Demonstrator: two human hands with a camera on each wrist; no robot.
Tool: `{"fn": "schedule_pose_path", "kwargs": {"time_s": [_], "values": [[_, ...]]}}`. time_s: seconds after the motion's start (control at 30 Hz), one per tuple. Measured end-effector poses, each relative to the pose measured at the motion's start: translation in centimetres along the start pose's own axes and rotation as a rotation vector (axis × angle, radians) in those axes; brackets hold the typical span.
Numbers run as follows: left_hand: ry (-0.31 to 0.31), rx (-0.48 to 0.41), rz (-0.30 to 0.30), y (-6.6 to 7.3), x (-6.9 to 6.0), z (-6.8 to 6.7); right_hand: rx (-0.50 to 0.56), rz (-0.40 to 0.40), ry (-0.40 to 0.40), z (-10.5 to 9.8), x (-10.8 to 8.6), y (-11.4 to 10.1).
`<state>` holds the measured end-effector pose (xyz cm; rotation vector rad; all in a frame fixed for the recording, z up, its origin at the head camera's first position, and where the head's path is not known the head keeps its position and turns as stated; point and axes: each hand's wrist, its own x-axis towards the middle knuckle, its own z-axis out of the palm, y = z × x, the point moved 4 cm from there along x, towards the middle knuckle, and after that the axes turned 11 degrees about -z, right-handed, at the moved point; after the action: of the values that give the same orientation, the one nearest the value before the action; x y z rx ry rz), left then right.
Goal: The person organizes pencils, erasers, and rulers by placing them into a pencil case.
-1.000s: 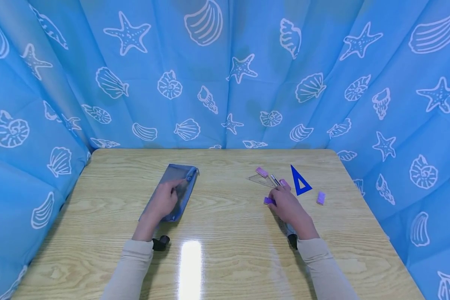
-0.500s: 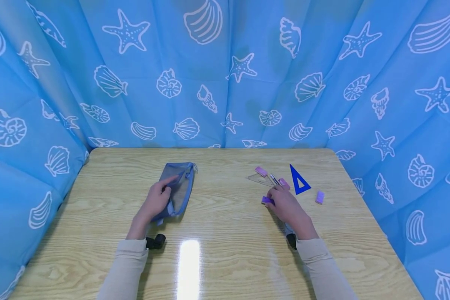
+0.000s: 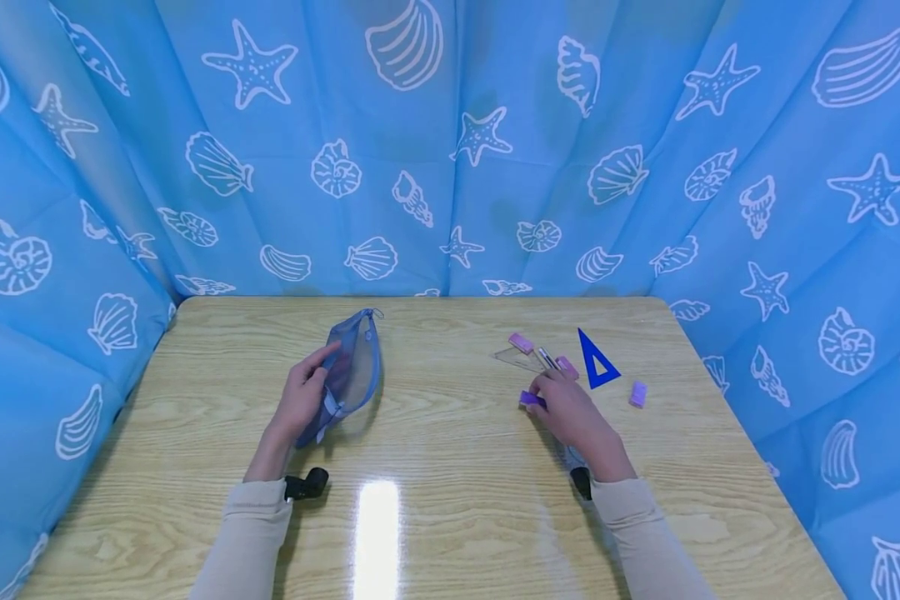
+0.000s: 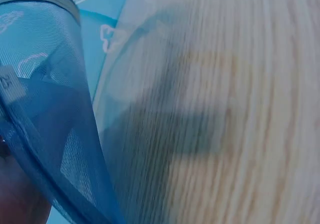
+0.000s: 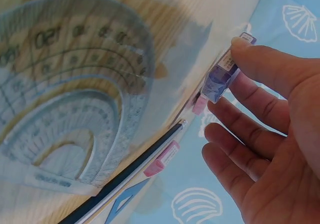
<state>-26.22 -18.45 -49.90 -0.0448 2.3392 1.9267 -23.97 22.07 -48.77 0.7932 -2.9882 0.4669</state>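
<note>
Left hand point(image 3: 300, 400) holds gaping pouch point(image 3: 365, 362), left over bench point(image 3: 465, 500); right hand point(image 3: 572, 412) pinches purple eraser point(image 5: 223, 72); pink erasers point(image 3: 521, 342) on far side; blue set square point(image 3: 589, 358) to right.

Protractor point(image 5: 75, 69): rows of degree figures, right wrist view. One bold three-digit number near the top, maybe 150 or 120, couldn't settle which; the rest were too faint. Purple eraser point(image 5: 222, 74): white label with small print, illegible. Pink eraser point(image 5: 162, 159): pale label, unreadable. Pouch point(image 4: 55, 104): pale tag point(image 4: 11, 84) with dark characters, too blurred to read.
</note>
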Motion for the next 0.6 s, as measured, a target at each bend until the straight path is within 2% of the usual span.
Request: {"fn": "schedule_pose_path", "kwargs": {"time_s": [0.23, 0.47, 0.6], "values": [[0.029, -0.050, -0.010, 0.0, -0.2, 0.1, 0.014, -0.001, 0.005, -0.2, -0.1, -0.3], [-0.016, -0.123, 0.006, -0.1, -0.5, 0.6, 0.055, 0.015, -0.004, -0.3, -0.1, -0.9], [-0.010, -0.125, -0.002, -0.1, -0.7, 0.8, 0.090, 0.027, -0.004, -0.4, -0.1, -1.3]]}}
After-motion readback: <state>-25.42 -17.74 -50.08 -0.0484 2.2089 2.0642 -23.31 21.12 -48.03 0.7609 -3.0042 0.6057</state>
